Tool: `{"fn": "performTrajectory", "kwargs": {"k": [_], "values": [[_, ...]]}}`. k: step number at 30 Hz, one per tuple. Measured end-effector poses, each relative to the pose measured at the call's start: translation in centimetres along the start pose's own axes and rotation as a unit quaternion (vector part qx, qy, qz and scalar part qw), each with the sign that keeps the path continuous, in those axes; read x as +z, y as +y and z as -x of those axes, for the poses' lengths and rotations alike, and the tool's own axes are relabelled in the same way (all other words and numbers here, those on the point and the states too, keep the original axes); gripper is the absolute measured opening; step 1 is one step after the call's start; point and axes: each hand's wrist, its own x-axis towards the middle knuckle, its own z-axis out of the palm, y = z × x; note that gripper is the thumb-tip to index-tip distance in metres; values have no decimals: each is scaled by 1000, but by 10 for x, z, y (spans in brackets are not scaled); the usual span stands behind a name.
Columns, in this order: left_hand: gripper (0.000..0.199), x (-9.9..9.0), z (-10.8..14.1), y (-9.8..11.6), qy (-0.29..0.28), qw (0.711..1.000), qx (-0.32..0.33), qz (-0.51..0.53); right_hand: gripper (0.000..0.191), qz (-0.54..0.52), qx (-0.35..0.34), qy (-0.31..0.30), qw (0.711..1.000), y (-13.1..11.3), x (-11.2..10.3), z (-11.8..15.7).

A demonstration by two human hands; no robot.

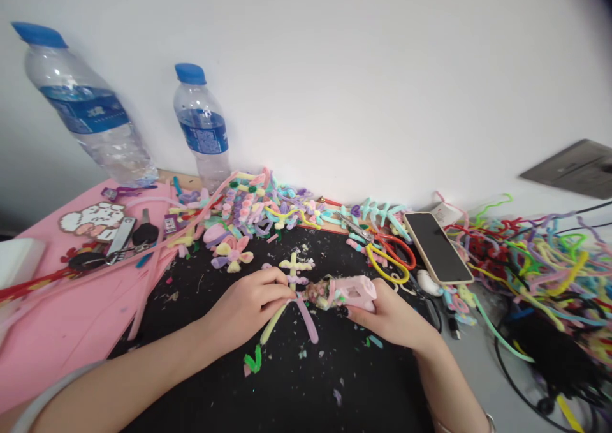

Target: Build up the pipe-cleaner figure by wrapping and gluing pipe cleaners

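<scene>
My left hand (265, 296) pinches a small cross-shaped pipe cleaner piece with its fingertips. The piece's pale yellow top (293, 265) stands above the fingers, and a lilac strand (307, 321) and a yellow-green strand (274, 323) hang below them. In my right hand (387, 315) is a pink trimmer (354, 291), its head clogged with coloured fuzz and turned left. That head is at the piece, close to my left fingertips; whether it touches is unclear. A bent green pipe cleaner bit (253, 358) lies on the black mat (306, 395) among fuzz scraps.
Finished pipe cleaner shapes (248, 203) are heaped along the wall. Scissors (389, 254) and a phone (438, 248) lie behind my right hand. Loose pipe cleaners (540, 261) pile up at right. Two water bottles (203, 127) stand at back left; keys (145, 232) rest on a pink sheet (62, 293).
</scene>
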Motion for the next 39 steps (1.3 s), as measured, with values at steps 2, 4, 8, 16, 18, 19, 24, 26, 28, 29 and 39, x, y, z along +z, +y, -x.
{"fn": "performTrajectory", "kwargs": {"k": [2, 4, 8, 16, 18, 19, 24, 26, 28, 29, 39], "values": [[19, 0, 0, 0, 0, 1000, 1, 0, 12, 1, 3, 2, 1000, 0, -1, 0], [19, 0, 0, 0, 0, 1000, 2, -1, 15, 4, 2, -3, 1000, 0, -1, 0], [19, 1, 0, -1, 1, 1000, 3, -1, 16, 18, 2, -8, 1000, 1, -3, 0], [19, 1, 2, 0, 3, 1000, 3, -3, 18, 30, -1, -11, 999, 5, -6, 2], [19, 1, 2, 0, 4, 1000, 1, -4, 18, 33, -1, -11, 999, 5, -6, 2], [19, 1, 2, 0, 4, 1000, 0, -4, 18, 33, -2, -12, 999, 5, -7, 2], [20, 0, 0, 0, 6, 1000, 1, -8, 15, 28, -2, -12, 1000, 4, -8, 2], [21, 0, 0, 1, 6, 1000, -1, -9, 14, 24, 2, -5, 1000, 4, -9, 3], [22, 0, 0, 2, 7, 1000, -1, -10, 13, 19, 4, -2, 1000, 4, -9, 3], [22, 0, 0, 2, 7, 1000, -1, -11, 13, 18, 5, -1, 1000, 3, -9, 3], [21, 0, -1, 1, 5, 1000, 1, -13, 15, -7, 7, -7, 1000, -1, -13, 2]]}}
